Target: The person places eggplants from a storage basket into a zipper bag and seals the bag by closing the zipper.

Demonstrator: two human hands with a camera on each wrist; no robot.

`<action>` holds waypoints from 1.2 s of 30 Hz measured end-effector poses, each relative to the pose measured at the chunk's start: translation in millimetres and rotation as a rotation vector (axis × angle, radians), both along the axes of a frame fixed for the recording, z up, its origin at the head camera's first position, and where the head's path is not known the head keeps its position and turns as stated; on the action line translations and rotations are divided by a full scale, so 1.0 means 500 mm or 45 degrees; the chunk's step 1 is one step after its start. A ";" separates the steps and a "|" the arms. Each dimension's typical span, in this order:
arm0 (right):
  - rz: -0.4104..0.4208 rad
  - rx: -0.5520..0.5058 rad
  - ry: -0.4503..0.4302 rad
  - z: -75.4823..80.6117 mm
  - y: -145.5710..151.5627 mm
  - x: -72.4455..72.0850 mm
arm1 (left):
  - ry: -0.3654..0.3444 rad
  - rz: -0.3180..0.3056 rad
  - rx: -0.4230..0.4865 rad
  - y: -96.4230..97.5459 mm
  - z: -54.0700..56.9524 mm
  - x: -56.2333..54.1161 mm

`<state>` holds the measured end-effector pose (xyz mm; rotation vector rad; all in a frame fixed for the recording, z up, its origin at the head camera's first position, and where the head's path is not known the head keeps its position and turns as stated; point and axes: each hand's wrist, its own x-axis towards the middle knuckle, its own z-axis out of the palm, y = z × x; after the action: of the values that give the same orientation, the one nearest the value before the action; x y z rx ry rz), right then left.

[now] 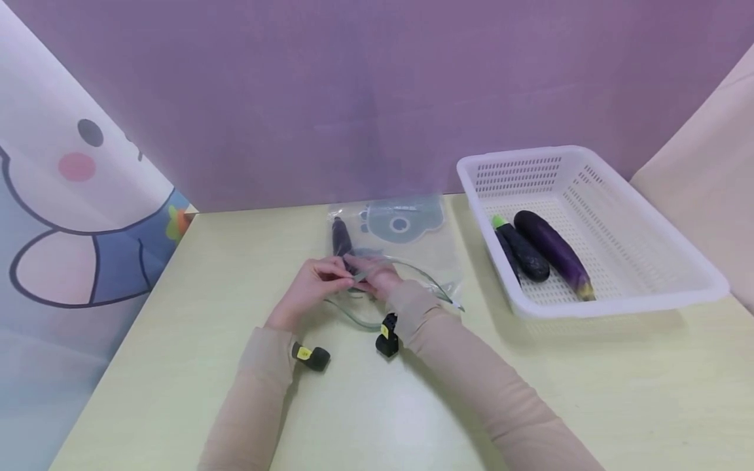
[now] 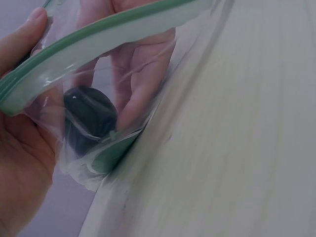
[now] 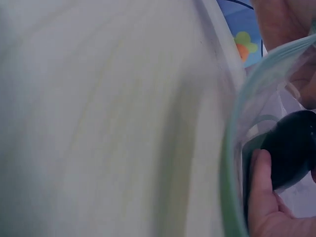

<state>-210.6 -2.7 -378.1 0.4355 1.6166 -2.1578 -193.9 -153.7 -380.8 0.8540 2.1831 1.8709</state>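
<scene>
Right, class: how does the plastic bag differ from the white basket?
The bag is see-through with a green-edged mouth, while the basket is opaque white with slotted walls. The bag looks thin and limp; the basket looks stiff. The bag shows one dark vegetable inside, the basket at least two. Both are open and rest on the table.

Your pale wood-grain table (image 1: 177, 314) bore: one clear printed zip bag (image 1: 427, 252), green-edged; right of it, one white slotted plastic basket (image 1: 624, 307).

My left hand (image 1: 312, 284) pinches – my right hand (image 1: 381, 275) grips close beside it – and both forearms (image 1: 471, 373) stretch forward.
</scene>
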 end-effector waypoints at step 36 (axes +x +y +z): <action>0.179 0.283 0.070 0.009 0.001 0.009 | -0.071 0.091 0.017 -0.021 -0.018 -0.006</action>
<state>-205.9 -2.2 -373.5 0.3189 1.8685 -1.9117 -196.7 -164.0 -389.8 0.7263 2.1981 1.9198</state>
